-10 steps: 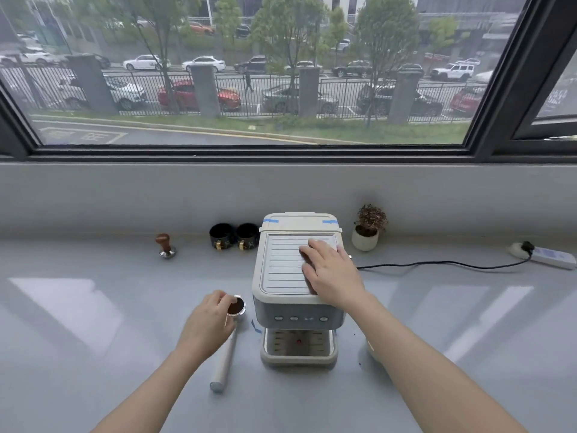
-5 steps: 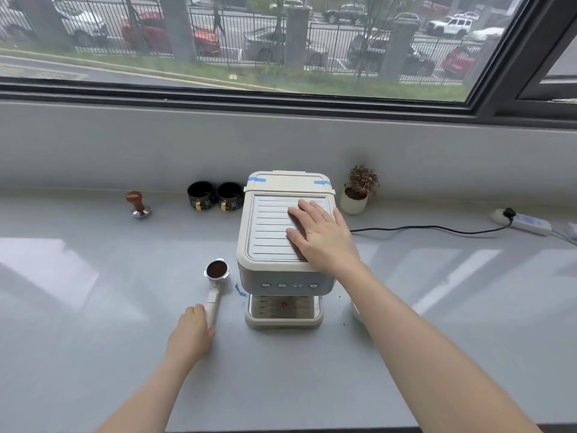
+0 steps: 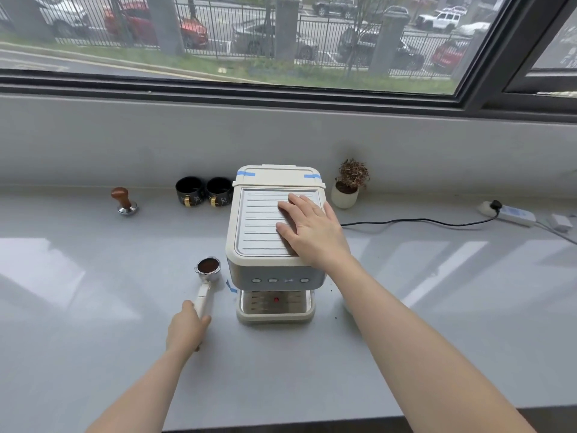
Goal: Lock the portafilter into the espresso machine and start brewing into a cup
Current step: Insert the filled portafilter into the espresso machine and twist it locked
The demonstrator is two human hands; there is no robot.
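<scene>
A cream espresso machine [image 3: 268, 270] stands mid-counter, its drip tray [image 3: 274, 314] bare. My right hand [image 3: 312, 229] lies flat on the machine's ribbed top, fingers spread. Left of the machine the portafilter [image 3: 208, 270] rests on the counter, its basket full of dark ground coffee. My left hand [image 3: 185, 329] is wrapped around the end of its white handle. Two black cups [image 3: 204, 192] sit side by side at the back, left of the machine.
A wooden-topped tamper [image 3: 123, 201] stands at the back left. A small potted plant [image 3: 348, 185] is right of the machine. A black cord [image 3: 415, 220] runs to a power strip [image 3: 512, 214] at the right. The counter's front edge [image 3: 312, 423] is near me.
My left hand slid from the portafilter's basket down to the end of its handle. The view dipped and moved closer. My right hand stayed on the machine's top.
</scene>
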